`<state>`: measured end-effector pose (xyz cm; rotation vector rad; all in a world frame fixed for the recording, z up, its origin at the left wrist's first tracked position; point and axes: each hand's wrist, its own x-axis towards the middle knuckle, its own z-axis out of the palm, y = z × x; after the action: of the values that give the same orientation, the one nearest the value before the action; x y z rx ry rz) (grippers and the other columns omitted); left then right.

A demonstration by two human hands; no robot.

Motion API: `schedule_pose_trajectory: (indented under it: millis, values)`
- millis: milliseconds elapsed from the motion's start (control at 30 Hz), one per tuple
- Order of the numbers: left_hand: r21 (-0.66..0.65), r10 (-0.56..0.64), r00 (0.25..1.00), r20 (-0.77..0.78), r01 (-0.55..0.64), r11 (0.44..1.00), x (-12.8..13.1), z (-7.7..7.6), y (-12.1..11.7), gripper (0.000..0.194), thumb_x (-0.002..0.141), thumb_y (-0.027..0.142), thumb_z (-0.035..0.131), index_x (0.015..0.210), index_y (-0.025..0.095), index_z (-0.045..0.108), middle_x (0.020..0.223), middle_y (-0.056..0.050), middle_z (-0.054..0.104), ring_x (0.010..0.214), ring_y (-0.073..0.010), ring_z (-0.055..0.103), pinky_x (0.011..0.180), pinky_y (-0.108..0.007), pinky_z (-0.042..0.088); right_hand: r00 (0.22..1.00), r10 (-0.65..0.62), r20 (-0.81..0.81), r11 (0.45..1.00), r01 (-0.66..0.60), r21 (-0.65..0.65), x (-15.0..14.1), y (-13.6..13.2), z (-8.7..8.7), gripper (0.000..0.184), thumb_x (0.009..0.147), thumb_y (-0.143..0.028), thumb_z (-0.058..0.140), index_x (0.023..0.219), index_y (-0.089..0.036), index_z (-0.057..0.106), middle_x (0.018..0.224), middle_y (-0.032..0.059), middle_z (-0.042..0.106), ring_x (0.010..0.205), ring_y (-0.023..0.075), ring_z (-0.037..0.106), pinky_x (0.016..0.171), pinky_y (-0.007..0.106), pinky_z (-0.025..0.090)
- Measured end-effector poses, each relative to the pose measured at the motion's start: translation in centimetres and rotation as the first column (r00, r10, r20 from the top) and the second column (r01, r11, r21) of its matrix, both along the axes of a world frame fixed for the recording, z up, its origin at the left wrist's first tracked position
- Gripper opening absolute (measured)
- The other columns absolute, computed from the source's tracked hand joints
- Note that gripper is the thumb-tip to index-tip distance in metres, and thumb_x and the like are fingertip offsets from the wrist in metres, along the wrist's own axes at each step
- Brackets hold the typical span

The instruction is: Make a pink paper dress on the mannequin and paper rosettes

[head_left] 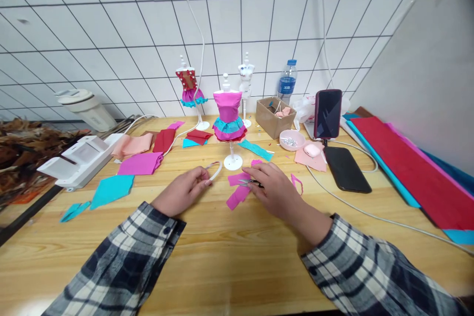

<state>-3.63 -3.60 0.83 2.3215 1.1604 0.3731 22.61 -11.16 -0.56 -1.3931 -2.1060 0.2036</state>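
My left hand [188, 188] is closed on a thin whitish ring [218, 171], perhaps a narrow roll of tape, just above the table. Under my right hand [276, 186] are small scissors [243, 183] with dark handles; its fingers are closed round them and the blades point left, slightly apart. The blades lie over magenta crepe-like pieces [237, 198]. Behind the hands a small white dress form [233, 162] stands upright, wearing a magenta top [227, 105] and a ruffled turquoise and magenta skirt [229, 129]. A turquoise strip [257, 149] lies beside its base.
Two more dress forms stand behind, one clothed [190, 86], one bare white [246, 79]. To the right are a cardboard box [273, 121], a pink bowl [292, 140], phones [346, 170] and a cable [355, 215]. Coloured sheets lie left [113, 191] and far right [411, 168].
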Motion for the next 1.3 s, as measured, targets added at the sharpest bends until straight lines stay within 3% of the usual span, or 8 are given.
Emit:
schedule_pose_trajectory:
  millis: [100,233,333,600,700,867,1000,1300]
  values:
    - [-0.179,-0.035,0.946,0.323,0.097,0.979,2.5,-0.1,-3.1,0.02,0.097,0.041,0.036,0.092,0.023,0.043,0.088,-0.003,0.072,0.082,-0.0182,0.065,0.079,-0.031,0.047,0.979,0.041,-0.201,0.998,-0.03,0.058,-0.6,-0.7,0.6,0.037,0.093,-0.031,0.052,0.128,-0.018,0.052,0.112,0.0106,0.065,0.103,0.0227,0.058,0.092,0.039,0.046]
    - [-0.224,-0.148,0.893,0.426,0.263,0.938,4.4,-0.2,-5.6,0.019,0.097,0.038,0.039,0.104,0.022,0.046,0.097,-0.007,0.073,0.09,-0.0191,0.067,0.083,-0.032,0.049,0.917,0.055,-0.395,0.998,-0.052,0.017,-1.1,-1.3,0.7,0.034,0.091,-0.026,0.052,0.124,-0.021,0.05,0.112,0.0079,0.066,0.097,0.019,0.063,0.083,0.033,0.05]
    - [-0.193,-0.205,0.891,0.404,0.302,0.933,4.5,-0.2,-5.8,0.031,0.098,0.036,0.036,0.12,0.02,0.049,0.096,-0.008,0.072,0.091,-0.0192,0.067,0.086,-0.033,0.049,0.927,0.065,-0.369,0.997,-0.045,0.064,-1.2,-1.3,0.4,0.031,0.089,-0.02,0.053,0.119,-0.022,0.055,0.111,0.0064,0.068,0.1,0.0186,0.062,0.086,0.033,0.049]
    - [-0.01,-0.242,0.93,0.277,0.254,0.967,4.3,-0.3,-5.3,0.021,0.097,0.026,0.039,0.105,0.022,0.058,0.089,-0.002,0.071,0.083,-0.0156,0.065,0.079,-0.027,0.047,0.838,0.113,-0.533,0.989,-0.148,-0.023,-1.4,-2.0,0.9,0.026,0.093,-0.032,0.052,0.116,-0.021,0.057,0.098,0.0043,0.069,0.066,0.0115,0.057,0.062,0.025,0.047]
    - [0.076,-0.277,0.949,0.151,0.269,0.96,4.4,-0.3,-5.3,0.018,0.096,0.025,0.041,0.095,0.022,0.058,0.085,-0.001,0.07,0.08,-0.016,0.063,0.076,-0.027,0.044,0.864,0.117,-0.49,0.991,-0.13,0.007,-1.7,-2.1,0.8,0.028,0.087,-0.036,0.062,0.11,-0.021,0.059,0.09,0.0021,0.069,0.061,0.0107,0.051,0.06,0.024,0.044]
    - [0.135,-0.26,0.962,0.08,0.248,0.959,4.6,-0.3,-5.5,0.018,0.096,0.025,0.04,0.094,0.022,0.057,0.082,-0.001,0.069,0.076,-0.0159,0.063,0.072,-0.026,0.043,0.907,0.071,-0.416,0.997,-0.072,0.012,-2.1,-1.9,0.4,0.02,0.086,-0.031,0.064,0.103,-0.021,0.062,0.088,0.0026,0.069,0.069,0.013,0.057,0.066,0.026,0.046]
    - [0.114,-0.209,0.975,0.073,0.2,0.973,4.8,-0.4,-6.0,0.019,0.097,0.027,0.037,0.104,0.022,0.054,0.08,0.001,0.07,0.069,-0.0146,0.063,0.067,-0.025,0.044,0.915,0.051,-0.4,0.997,-0.07,-0.032,-2.1,-1.9,0.2,0.009,0.088,-0.025,0.06,0.096,-0.022,0.063,0.083,0.0022,0.068,0.074,0.0143,0.06,0.066,0.025,0.047]
    - [-0.019,-0.134,0.99,0.041,0.134,0.991,5.2,-0.6,-6.1,0.025,0.098,0.033,0.034,0.104,0.024,0.056,0.082,0.001,0.072,0.072,-0.016,0.066,0.066,-0.025,0.045,0.933,0.038,-0.357,0.987,-0.091,-0.131,-2.1,-1.4,-0.6,0.007,0.083,-0.015,0.06,0.086,-0.021,0.059,0.081,0.0001,0.065,0.073,0.0136,0.061,0.062,0.023,0.049]
